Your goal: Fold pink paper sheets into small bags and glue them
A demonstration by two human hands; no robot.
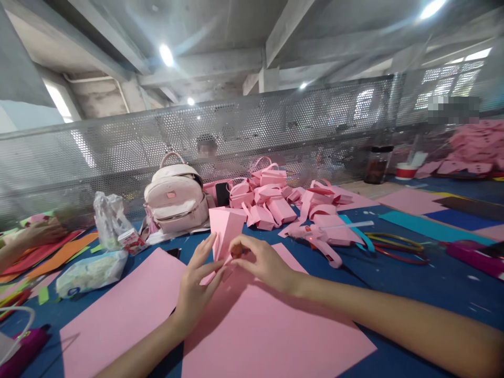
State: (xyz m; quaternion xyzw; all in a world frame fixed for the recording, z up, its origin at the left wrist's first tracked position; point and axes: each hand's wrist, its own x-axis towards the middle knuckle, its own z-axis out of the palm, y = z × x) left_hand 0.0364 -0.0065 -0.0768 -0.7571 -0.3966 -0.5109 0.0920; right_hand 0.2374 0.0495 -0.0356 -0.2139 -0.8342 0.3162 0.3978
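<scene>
My left hand [197, 286] and my right hand [262, 262] both hold a folded pink paper piece [225, 228] that stands upright above the table. The fingers of my left hand press its lower left edge. With my right hand I pinch its lower right corner. Under my hands lie two large flat pink paper sheets [260, 331] on the blue table [413, 294].
A pile of finished pink paper bags [271, 202] and a pink backpack [175, 199] sit behind. A glue gun [326, 239] and coloured strips [394, 247] lie at right. Plastic bags [106, 226] lie at left. Another person's hand [37, 233] rests on orange paper. A perforated metal screen [275, 131] backs the table.
</scene>
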